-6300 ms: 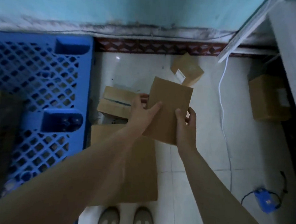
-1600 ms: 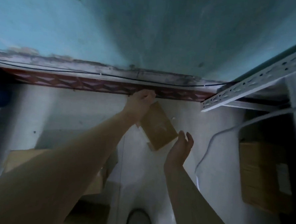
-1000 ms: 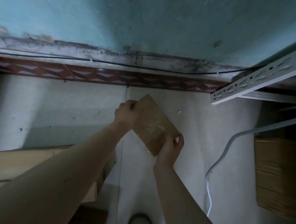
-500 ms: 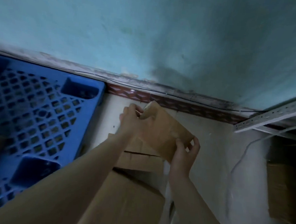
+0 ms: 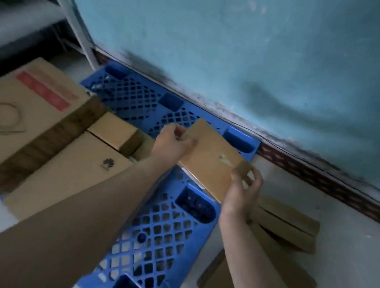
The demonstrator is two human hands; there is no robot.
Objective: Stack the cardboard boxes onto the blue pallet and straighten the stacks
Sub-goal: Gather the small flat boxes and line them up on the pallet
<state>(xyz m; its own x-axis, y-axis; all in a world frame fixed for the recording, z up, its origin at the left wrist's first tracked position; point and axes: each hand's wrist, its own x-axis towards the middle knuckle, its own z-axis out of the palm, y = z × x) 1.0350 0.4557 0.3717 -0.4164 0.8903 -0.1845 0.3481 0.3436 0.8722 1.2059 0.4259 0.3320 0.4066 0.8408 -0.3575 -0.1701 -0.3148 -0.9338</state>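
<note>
Box (image 5: 212, 160) hangs tilted between both hands: the left grip (image 5: 173, 143) pinches its far corner and the right grip (image 5: 242, 189) clasps the near one. Both are clenched on it, with the pallet (image 5: 164, 227) just beneath. To do this well, I'd level it first, carry it left of the left grip, and set it flush against the small box (image 5: 114, 130) there, squaring edges before letting go. Half a second ago it hung over the floor boxes (image 5: 288, 223) beside the pallet; now it is over the blue grid, and they lie below the right grip.
</note>
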